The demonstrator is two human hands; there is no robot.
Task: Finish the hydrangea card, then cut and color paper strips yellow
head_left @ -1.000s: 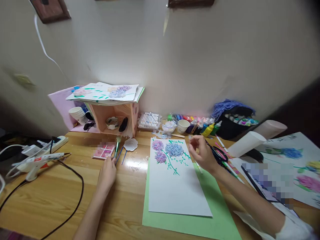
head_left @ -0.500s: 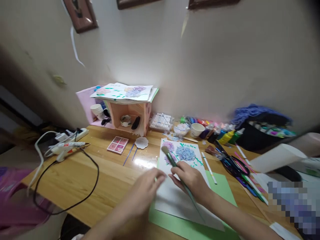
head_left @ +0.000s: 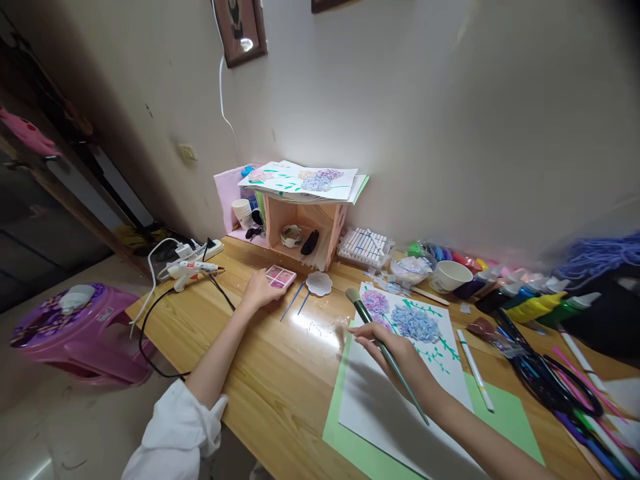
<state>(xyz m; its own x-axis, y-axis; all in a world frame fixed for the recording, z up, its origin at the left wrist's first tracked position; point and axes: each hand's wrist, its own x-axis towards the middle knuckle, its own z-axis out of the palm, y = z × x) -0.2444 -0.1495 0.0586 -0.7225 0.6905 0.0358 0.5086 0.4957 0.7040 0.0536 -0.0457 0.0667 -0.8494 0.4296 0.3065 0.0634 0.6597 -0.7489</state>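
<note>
Now our right grip (head_left: 395, 348) has the brush (head_left: 369, 325) clamped, tilted above the flower sheet (head_left: 380, 413), while our left grip (head_left: 260, 292) has swung out across the bench (head_left: 280, 380) to touch the pink palette (head_left: 281, 275); whether it grasps it we cannot tell

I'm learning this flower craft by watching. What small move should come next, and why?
Probably slide the small pink palette toward the white flower-painted sheet: the left hand rests at its edge, while the right hand holds the green-handled fluffy brush over the sheet, apart from the palette.
</note>
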